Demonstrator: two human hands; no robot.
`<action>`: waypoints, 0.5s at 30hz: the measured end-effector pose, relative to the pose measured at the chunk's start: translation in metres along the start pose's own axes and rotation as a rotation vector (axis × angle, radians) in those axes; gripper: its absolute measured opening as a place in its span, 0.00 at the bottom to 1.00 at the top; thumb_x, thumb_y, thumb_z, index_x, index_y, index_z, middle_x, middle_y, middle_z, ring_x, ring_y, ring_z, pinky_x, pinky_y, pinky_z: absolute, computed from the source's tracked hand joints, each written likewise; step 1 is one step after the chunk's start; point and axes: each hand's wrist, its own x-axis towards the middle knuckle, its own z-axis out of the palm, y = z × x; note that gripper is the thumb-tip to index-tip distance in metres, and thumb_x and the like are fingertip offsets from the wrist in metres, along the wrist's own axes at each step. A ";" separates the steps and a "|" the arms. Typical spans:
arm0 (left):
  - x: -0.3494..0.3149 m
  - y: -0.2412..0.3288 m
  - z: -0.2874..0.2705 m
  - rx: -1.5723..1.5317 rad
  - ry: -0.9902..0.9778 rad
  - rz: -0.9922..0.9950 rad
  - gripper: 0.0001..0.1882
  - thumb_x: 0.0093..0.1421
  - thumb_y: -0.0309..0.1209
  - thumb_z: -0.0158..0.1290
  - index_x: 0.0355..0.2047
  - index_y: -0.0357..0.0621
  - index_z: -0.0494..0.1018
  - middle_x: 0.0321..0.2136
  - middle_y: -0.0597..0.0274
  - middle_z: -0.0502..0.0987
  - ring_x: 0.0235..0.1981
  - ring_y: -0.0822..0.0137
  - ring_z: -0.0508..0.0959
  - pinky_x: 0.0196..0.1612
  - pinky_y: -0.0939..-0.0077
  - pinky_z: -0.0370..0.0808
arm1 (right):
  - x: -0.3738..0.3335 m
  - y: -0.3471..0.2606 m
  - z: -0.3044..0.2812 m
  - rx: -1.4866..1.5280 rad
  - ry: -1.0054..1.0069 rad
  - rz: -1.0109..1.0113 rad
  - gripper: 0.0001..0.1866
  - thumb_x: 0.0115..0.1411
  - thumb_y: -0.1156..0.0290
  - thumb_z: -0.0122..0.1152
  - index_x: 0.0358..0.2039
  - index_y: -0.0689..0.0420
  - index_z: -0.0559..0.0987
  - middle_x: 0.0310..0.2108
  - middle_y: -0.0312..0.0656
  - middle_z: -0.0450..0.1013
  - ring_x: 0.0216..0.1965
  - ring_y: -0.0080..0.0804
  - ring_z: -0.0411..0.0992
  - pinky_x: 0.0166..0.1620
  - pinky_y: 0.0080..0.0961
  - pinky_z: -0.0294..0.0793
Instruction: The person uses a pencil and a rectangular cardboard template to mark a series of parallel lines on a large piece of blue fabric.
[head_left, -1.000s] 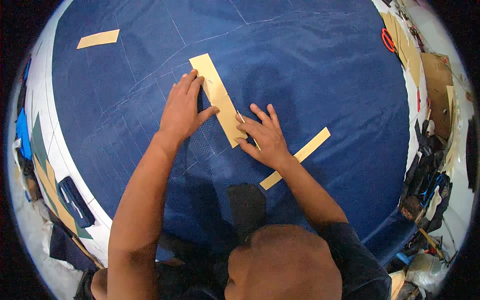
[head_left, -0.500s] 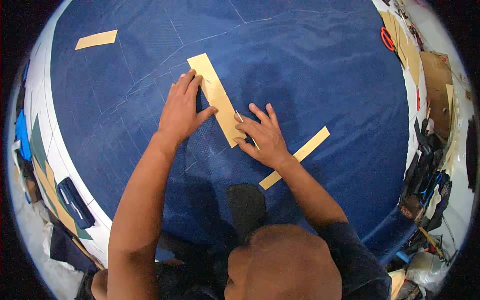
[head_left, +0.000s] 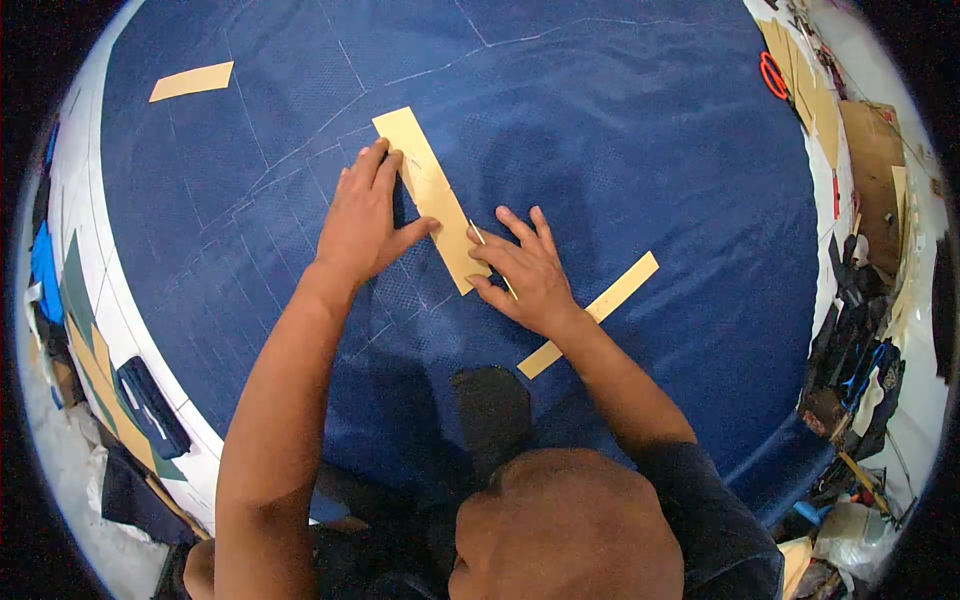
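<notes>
Running upper-left to lower-right, tan strip [head_left: 428, 190] pinned under flat left hand [head_left: 362, 222]; right hand [head_left: 528, 272] fingers pinch marker

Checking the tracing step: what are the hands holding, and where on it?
The left hand presses the tan paper pattern flat near its middle; the right hand pinches a thin marking stick against its edge.

We are seeing a desk [head_left: 70, 215] lying under blue cloth [head_left: 620, 150], which is carrying three tan paper strips [head_left: 432, 195], [head_left: 190, 81], [head_left: 590, 312].
</notes>
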 end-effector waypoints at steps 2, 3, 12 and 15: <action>-0.001 0.005 -0.002 0.024 -0.011 -0.001 0.54 0.47 0.51 0.70 0.65 0.33 0.58 0.68 0.41 0.57 0.70 0.44 0.56 0.70 0.46 0.57 | 0.000 0.001 0.000 0.004 0.001 0.001 0.17 0.59 0.58 0.66 0.47 0.49 0.79 0.58 0.35 0.73 0.68 0.47 0.60 0.70 0.63 0.45; -0.001 0.007 -0.003 0.047 -0.022 -0.003 0.57 0.44 0.53 0.71 0.65 0.33 0.57 0.68 0.41 0.56 0.70 0.44 0.56 0.70 0.46 0.57 | -0.001 0.001 0.001 0.008 0.002 0.001 0.17 0.59 0.57 0.66 0.46 0.49 0.79 0.58 0.35 0.74 0.68 0.47 0.59 0.70 0.63 0.45; -0.001 0.014 -0.006 0.083 -0.033 -0.039 0.62 0.39 0.54 0.74 0.66 0.35 0.56 0.68 0.42 0.57 0.70 0.44 0.56 0.70 0.46 0.57 | -0.001 0.002 0.002 -0.003 -0.014 0.009 0.17 0.59 0.57 0.67 0.46 0.48 0.79 0.58 0.36 0.73 0.68 0.47 0.60 0.70 0.63 0.45; -0.001 0.013 -0.007 0.097 -0.047 -0.052 0.63 0.38 0.54 0.74 0.67 0.36 0.55 0.68 0.44 0.57 0.70 0.45 0.56 0.70 0.47 0.57 | 0.000 0.000 0.001 0.019 0.003 0.003 0.18 0.59 0.59 0.66 0.48 0.49 0.78 0.58 0.36 0.74 0.68 0.47 0.60 0.70 0.63 0.45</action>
